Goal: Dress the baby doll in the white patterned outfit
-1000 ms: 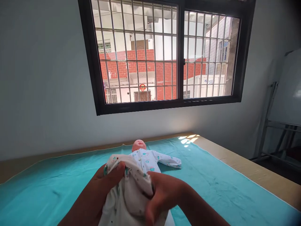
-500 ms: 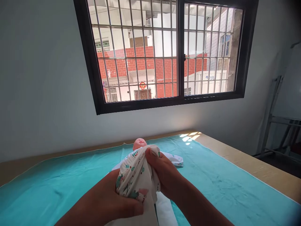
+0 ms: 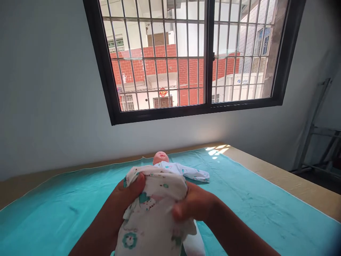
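A white baby garment [image 3: 157, 217] printed with small green and pink figures is bunched up in front of me. My left hand [image 3: 124, 201] grips its left side, the thumb pressed over the gathered upper edge. On the other side my right hand [image 3: 195, 204] holds the cloth, its thumb smeared by motion. Just beyond lies a baby doll [image 3: 161, 157] on its back, wearing a white printed top with one long sleeve [image 3: 195, 173] stretched out to the right. The garment and my hands hide most of the doll's body. A white leg part [image 3: 194, 241] shows beneath my right hand.
A turquoise cloth [image 3: 255, 209] covers much of the wooden table [image 3: 290, 181]. Behind it stands a pale wall [image 3: 53, 89] with a barred, dark-framed window [image 3: 160, 117]. A metal stand [image 3: 310, 138] is at the far right.
The garment has gone from twisted folds to a wider, flatter bunch. My left hand has risen to its upper edge, and my right hand has moved slightly down and right. The view has tilted slightly.
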`<action>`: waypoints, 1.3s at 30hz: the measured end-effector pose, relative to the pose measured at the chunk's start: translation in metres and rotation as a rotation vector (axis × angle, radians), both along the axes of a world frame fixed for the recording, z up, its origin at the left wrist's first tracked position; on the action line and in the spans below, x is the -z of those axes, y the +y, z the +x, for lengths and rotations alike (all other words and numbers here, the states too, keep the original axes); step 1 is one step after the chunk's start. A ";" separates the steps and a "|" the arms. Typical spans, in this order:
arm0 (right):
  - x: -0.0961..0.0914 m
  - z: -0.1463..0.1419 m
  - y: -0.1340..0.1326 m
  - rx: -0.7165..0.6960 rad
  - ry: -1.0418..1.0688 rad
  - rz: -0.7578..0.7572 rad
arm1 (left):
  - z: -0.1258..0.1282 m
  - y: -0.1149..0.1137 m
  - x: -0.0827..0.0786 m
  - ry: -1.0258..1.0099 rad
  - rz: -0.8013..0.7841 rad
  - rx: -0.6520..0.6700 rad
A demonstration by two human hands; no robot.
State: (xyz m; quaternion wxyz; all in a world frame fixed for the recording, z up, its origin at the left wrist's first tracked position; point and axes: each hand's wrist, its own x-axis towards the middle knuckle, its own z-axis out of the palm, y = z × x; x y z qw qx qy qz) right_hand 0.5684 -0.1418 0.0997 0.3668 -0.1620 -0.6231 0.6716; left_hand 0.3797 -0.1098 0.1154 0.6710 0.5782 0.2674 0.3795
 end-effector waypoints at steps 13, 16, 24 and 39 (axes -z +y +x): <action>0.000 -0.008 0.001 0.001 -0.213 0.085 | 0.004 -0.002 0.003 0.066 0.027 -0.058; -0.008 -0.011 -0.006 -0.072 -0.252 0.212 | 0.003 0.000 0.006 0.061 0.067 -0.077; -0.004 0.000 -0.006 0.388 0.229 0.039 | 0.000 -0.001 0.003 0.222 0.098 0.198; 0.055 -0.017 0.020 0.083 0.255 -0.143 | 0.004 0.009 -0.001 0.002 -0.121 -0.228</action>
